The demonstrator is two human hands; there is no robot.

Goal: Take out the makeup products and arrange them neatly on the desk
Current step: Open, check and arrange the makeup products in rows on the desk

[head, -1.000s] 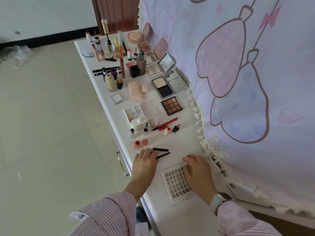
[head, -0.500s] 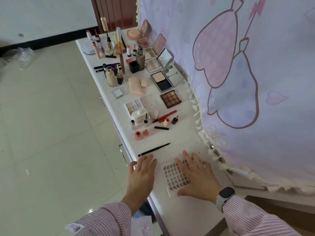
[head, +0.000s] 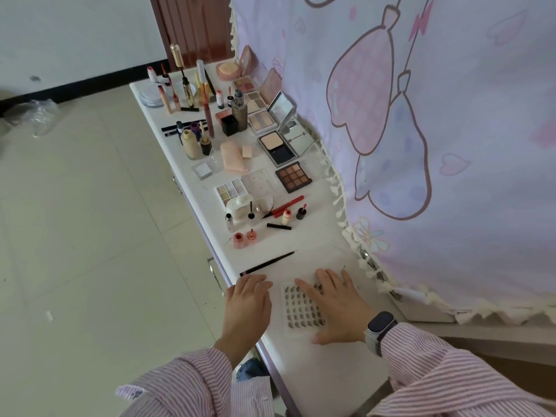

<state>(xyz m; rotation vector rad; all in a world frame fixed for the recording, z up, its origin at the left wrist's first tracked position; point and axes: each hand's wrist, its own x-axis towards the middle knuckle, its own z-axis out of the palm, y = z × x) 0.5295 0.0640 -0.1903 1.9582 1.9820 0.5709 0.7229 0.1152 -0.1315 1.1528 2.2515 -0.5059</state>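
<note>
Since the earlier frame, right hand [head: 337, 308] has spread flat on the false-lash tray [head: 301, 311] at the desk's [head: 325, 242] near end; left hand [head: 248, 305] rests open beside it, near the black liner pencil [head: 267, 263]. Square the tray to the desk edge (press lightly, judged fragile).

You're in a home room — a long white desk [head: 316, 383] spread with open eyeshadow palettes [head: 293, 176] and upright lipstick tubes [head: 208, 118], a pastel cartoon-print curtain [head: 421, 130] beside it, pale floor tiles [head: 90, 236] and a dark wooden door [head: 195, 25] beyond.
</note>
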